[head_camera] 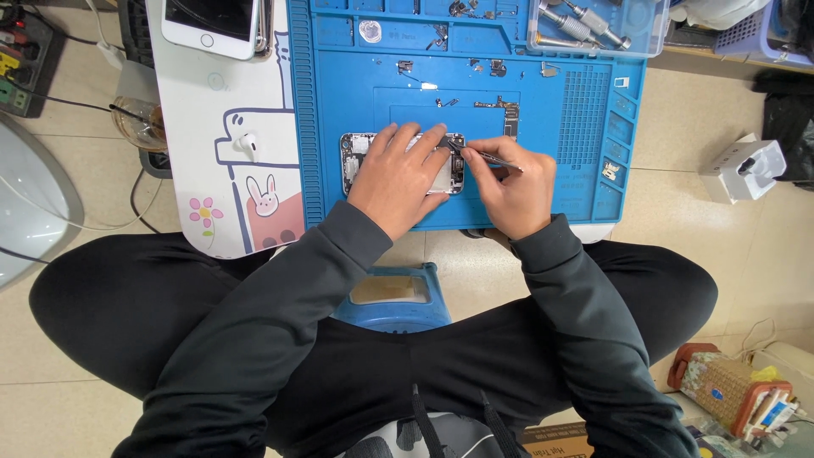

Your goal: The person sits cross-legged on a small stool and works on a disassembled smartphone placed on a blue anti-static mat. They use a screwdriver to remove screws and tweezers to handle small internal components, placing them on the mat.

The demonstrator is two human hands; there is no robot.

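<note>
1. Left hand (pixel 397 174) lies palm-down, fingers spread, pressing the opened phone (pixel 402 163) near the blue mat's (pixel 543 182) front edge
2. Right hand (pixel 511 188) pinches tweezers (pixel 483 155), tips at the phone's right end

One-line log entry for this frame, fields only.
left hand: pressing on opened phone | right hand: holding tweezers, tip at phone | surface: blue repair mat

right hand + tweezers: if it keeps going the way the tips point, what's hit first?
The right hand aims its tweezers left, at the opened phone. First contact is probably its internals under the left hand's fingertips; depth is unclear.
</note>
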